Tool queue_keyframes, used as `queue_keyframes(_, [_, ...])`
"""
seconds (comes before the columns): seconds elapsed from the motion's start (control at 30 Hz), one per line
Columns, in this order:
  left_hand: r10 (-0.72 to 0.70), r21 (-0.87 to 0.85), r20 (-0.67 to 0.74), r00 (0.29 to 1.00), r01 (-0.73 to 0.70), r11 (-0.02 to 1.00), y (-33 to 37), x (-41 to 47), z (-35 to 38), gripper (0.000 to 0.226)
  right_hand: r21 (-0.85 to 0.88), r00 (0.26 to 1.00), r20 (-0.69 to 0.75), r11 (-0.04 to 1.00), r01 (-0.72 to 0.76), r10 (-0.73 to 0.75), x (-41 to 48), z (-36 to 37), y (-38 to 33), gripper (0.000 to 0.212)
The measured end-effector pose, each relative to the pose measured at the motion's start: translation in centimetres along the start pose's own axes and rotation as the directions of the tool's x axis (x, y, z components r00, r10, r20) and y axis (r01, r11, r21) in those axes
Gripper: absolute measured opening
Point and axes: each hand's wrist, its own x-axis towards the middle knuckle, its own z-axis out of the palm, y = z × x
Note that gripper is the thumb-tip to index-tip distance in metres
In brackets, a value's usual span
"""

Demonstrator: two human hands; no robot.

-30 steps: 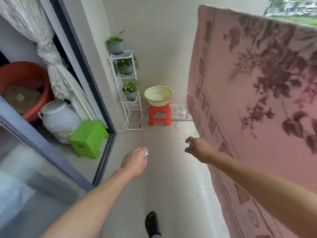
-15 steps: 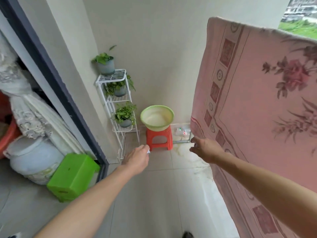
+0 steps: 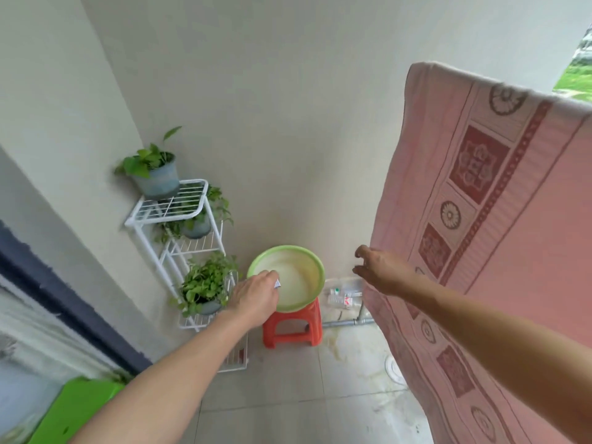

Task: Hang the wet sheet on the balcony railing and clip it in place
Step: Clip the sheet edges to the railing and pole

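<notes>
A pink sheet (image 3: 499,251) with dark red flower and square patterns hangs over the railing on the right, draped down to near the floor; the railing itself is hidden under it. My right hand (image 3: 381,270) reaches out beside the sheet's left edge, fingers apart, holding nothing. My left hand (image 3: 256,299) is closed in front of the basin, with a small pale clip (image 3: 277,284) sticking out between its fingers.
A green-rimmed basin (image 3: 315,267) sits on a red stool (image 3: 315,328) against the far wall. A white wire plant rack (image 3: 173,216) with potted plants stands to its left. A green stool (image 3: 77,408) is at the lower left. A pipe (image 3: 346,322) runs along the floor.
The view has moved forward and turned right, so the basin and rack are closer. Both hands stay outstretched; the right hand has risen along the sheet's edge.
</notes>
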Motion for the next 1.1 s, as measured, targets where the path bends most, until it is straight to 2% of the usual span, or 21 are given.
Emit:
queue_keyframes(0.17, [0.027,-0.021,0.024,0.999,-0.026,0.999,-2.6,10.7,0.9,0.021,0.001,1.0,-0.024,1.0,-0.009,0.009,9.1,-1.1,1.7,0.04])
queue_keyframes(0.47, [0.214,-0.117,0.043,0.976,-0.208,0.971,-5.4,31.3,0.8,0.012,-0.064,0.968,-0.137,0.974,-0.219,0.209,23.8,-6.0,4.5,0.038])
queue_keyframes(0.67, [0.331,-0.222,0.038,0.943,-0.315,0.923,-2.4,42.4,-1.2,0.018,-0.251,0.912,-0.334,0.91,-0.33,0.238,31.0,-16.8,7.0,0.046])
queue_keyframes(0.77, [0.385,-0.329,0.09,0.918,-0.338,0.882,0.5,46.3,-1.1,0.024,-0.374,0.85,-0.477,0.824,-0.426,0.223,33.7,-24.1,8.7,0.043])
queue_keyframes(0.83, [0.411,-0.39,0.094,0.907,-0.346,0.853,2.8,48.5,-1.3,0.023,-0.396,0.799,-0.545,0.761,-0.514,0.255,34.9,-28.6,9.7,0.039])
queue_keyframes(0.9, [0.417,-0.445,0.08,0.906,-0.341,0.828,5.2,50.7,-2.0,0.018,-0.407,0.766,-0.528,0.683,-0.606,0.366,35.8,-32.3,10.6,0.04])
queue_keyframes(1.0, [0.428,-0.549,0.079,0.901,-0.319,0.772,8.8,53.6,-3.5,0.013,-0.442,0.715,-0.383,0.563,-0.698,0.585,36.7,-34.3,12.3,0.05])
queue_keyframes(1.07, [0.441,-0.632,0.067,0.895,-0.304,0.713,11.4,56.0,-4.3,0.012,-0.406,0.686,-0.312,0.561,-0.721,0.657,37.6,-34.0,14.3,0.043])
queue_keyframes(1.1, [0.45,-0.678,0.053,0.891,-0.298,0.671,12.6,57.1,-4.7,0.014,-0.344,0.687,-0.297,0.597,-0.724,0.663,38.0,-33.9,15.3,0.034])
